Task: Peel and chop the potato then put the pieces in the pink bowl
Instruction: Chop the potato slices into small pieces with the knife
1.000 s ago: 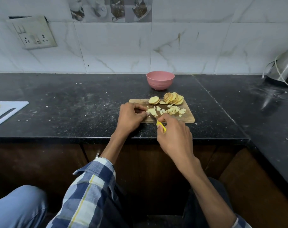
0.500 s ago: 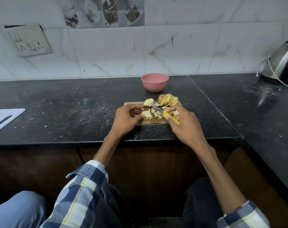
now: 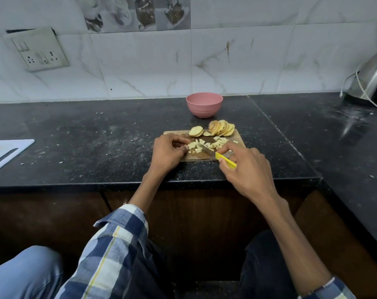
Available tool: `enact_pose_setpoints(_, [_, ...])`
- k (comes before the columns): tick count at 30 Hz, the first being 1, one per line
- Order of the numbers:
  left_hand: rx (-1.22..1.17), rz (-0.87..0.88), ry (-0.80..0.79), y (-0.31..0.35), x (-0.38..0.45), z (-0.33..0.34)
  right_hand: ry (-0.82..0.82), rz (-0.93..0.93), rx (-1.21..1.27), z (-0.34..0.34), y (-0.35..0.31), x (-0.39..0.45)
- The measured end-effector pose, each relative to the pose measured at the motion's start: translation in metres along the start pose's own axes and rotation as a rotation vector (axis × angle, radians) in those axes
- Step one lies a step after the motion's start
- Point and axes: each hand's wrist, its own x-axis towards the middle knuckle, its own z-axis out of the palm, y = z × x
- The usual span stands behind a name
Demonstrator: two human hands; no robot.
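The right hand [image 3: 245, 167] grips a yellow-handled knife [image 3: 217, 153], fingers curled round the handle, blade angled left across the board [image 3: 240, 141]. The left hand [image 3: 167, 153] has its fingers curled, fingertips pinching a clump of potato pieces [image 3: 194, 145] at the blade tip. More diced pieces [image 3: 218, 142] lie mid-board. At the board's far edge lie 1 group of slices [image 3: 222, 127] and a separate slice [image 3: 195, 131]. The pink bowl [image 3: 204, 104] stands just beyond the board on the black counter [image 3: 86, 137]. A kettle [image 3: 373, 80] sits far right; a white board [image 3: 8, 152] far left.
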Motion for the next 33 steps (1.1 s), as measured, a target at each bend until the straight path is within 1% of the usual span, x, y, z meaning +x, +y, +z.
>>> enact_pose_setpoints(5, [0.031,0.018,0.006,0.007,-0.003,0.001,0.033,0.093,0.137,0.001,0.014,0.008])
enact_pose_setpoints(10, [0.077,0.043,0.026,0.018,0.001,0.009,0.182,0.17,0.358,0.009,0.035,0.031])
enact_pose_setpoints(13, [0.118,0.011,-0.026,0.021,0.007,0.018,0.25,0.226,0.504,0.014,0.048,0.057])
enact_pose_setpoints(16, [0.125,-0.032,0.01,0.019,0.008,0.025,0.258,0.269,0.578,0.023,0.055,0.078])
enact_pose_setpoints(20, [0.121,-0.021,0.039,0.018,0.007,0.032,0.22,0.274,0.581,0.045,0.059,0.084])
enact_pose_setpoints(28, [0.075,-0.029,-0.049,0.044,0.011,0.058,0.129,0.207,0.52,0.056,0.065,0.085])
enact_pose_setpoints(31, [0.053,-0.019,-0.064,0.054,0.01,0.063,0.124,0.19,0.497,0.058,0.066,0.084])
enact_pose_setpoints(33, [-0.002,-0.017,-0.052,0.059,0.009,0.064,0.122,0.187,0.486,0.058,0.066,0.084])
